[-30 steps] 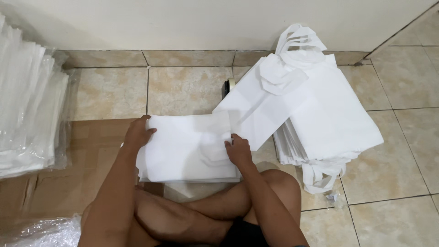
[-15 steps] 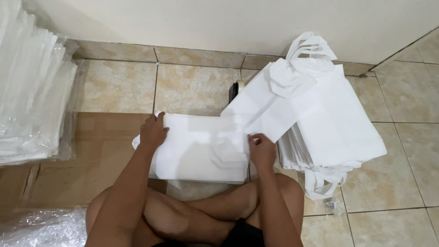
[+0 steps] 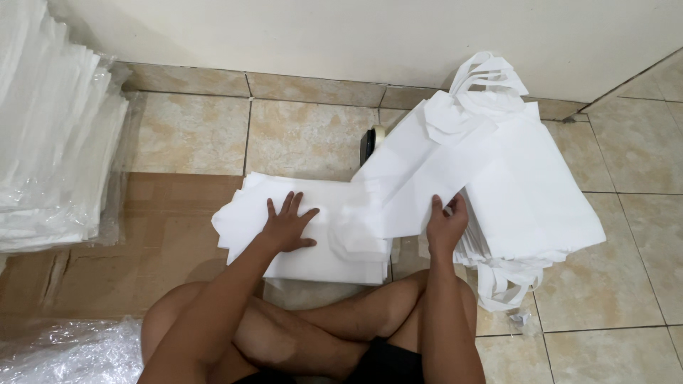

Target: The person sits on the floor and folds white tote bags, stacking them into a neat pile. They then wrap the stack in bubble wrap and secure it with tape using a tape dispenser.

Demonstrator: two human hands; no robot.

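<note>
I sit cross-legged on the floor. My left hand [image 3: 288, 224] lies flat, fingers spread, on a small stack of folded white fabric bags [image 3: 313, 242] in front of my legs. My right hand [image 3: 446, 222] grips the near edge of a white bag [image 3: 434, 178] that stretches diagonally from the folded stack up onto a larger pile of white bags with handles [image 3: 526, 192] on my right.
A tall stack of white bags in clear plastic [image 3: 50, 135] stands at the left. Flattened brown cardboard [image 3: 149, 242] covers the floor under the folded stack. Crumpled clear plastic [image 3: 64, 352] lies at the bottom left. A dark tape roll [image 3: 370, 142] sits near the wall.
My right hand moved right, from the folded stack to the edge of the diagonal bag. My left hand slid right, toward the middle of the folded stack.
</note>
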